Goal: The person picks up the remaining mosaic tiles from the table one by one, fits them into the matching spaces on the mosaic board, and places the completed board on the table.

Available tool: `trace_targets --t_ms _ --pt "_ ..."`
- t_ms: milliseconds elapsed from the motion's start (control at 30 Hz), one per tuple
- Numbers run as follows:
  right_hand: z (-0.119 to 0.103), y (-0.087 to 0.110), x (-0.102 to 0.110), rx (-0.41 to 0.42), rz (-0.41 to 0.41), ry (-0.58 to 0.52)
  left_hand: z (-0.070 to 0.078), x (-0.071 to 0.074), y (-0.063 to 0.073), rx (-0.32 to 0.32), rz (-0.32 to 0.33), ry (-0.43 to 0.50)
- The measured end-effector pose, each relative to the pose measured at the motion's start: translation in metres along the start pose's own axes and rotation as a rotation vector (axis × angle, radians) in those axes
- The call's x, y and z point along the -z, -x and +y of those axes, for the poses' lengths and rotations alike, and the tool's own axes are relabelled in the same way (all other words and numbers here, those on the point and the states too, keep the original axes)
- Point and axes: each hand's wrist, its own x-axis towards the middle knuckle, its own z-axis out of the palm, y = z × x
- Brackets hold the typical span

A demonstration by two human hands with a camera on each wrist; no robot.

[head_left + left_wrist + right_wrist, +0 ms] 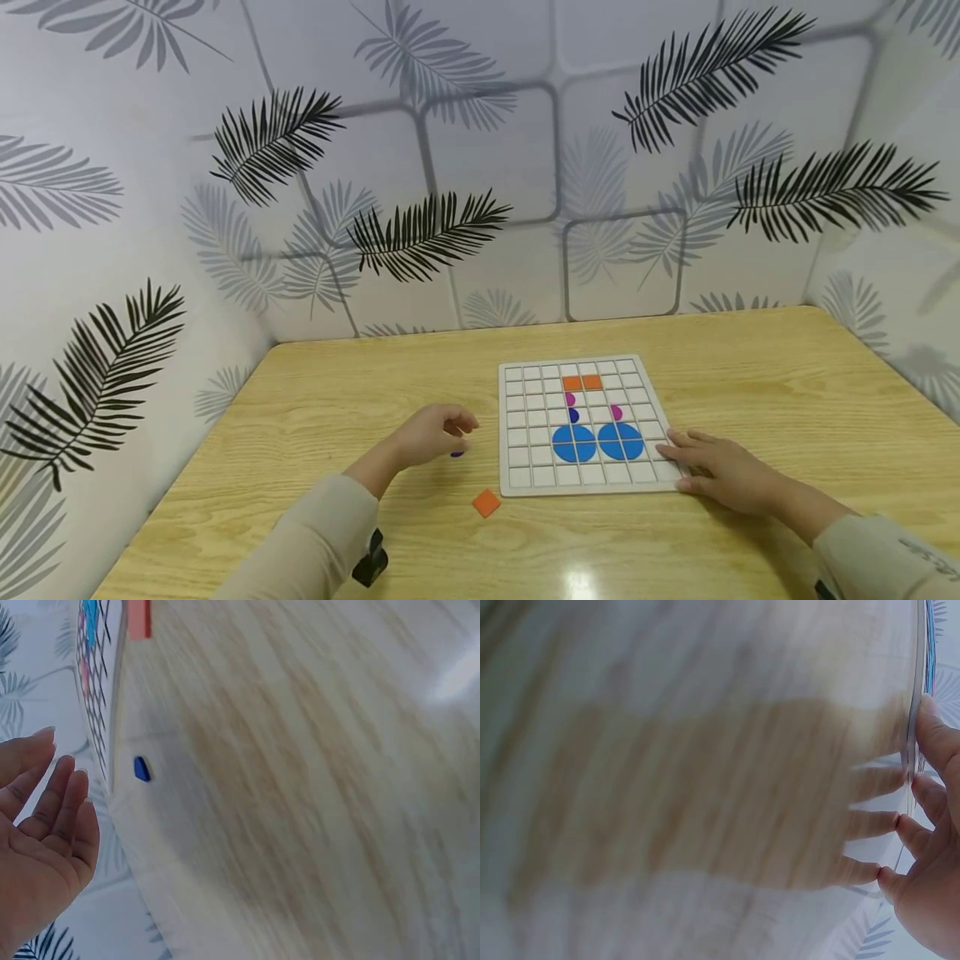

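Note:
A white grid board (517, 477) lies on the table. It bears blue quarter-circle pieces (574, 443) forming two discs, two orange squares (582, 382), two magenta half-circles (617, 412) and one dark blue half-circle (573, 415). Left of the board, my left hand (429, 436) hovers over a small dark blue piece (142, 769) on the tabletop, thumb and fingers apart and loosely bent around nothing. The head view shows that piece (457, 454) mostly hidden below the fingers. With its fingers extended, my right hand (726, 477) touches the board's right edge, near the front corner.
A loose orange square (486, 502) lies by the board's front left corner. The light wooden table (360, 375) meets a leaf-patterned wall (510, 275) behind, and the same pattern runs along both sides.

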Motion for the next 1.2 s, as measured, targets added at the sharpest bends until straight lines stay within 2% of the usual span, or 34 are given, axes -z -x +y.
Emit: trace_targets --t_ms 233,467,767,1200 --pt "0.002 0.000 -0.001 0.001 0.006 0.007 -0.017 0.001 0.000 0.052 0.035 -0.043" --pt "0.005 0.001 -0.003 0.000 0.013 0.005 -0.024 -0.002 -0.005 0.085 0.001 -0.076" --pt "0.007 0.002 -0.005 0.015 0.021 0.003 -0.027 -0.009 -0.009 0.096 0.020 -0.090" --pt "0.007 0.002 -0.003 0.017 0.029 0.017 -0.028 -0.011 -0.011 0.051 0.048 -0.177"
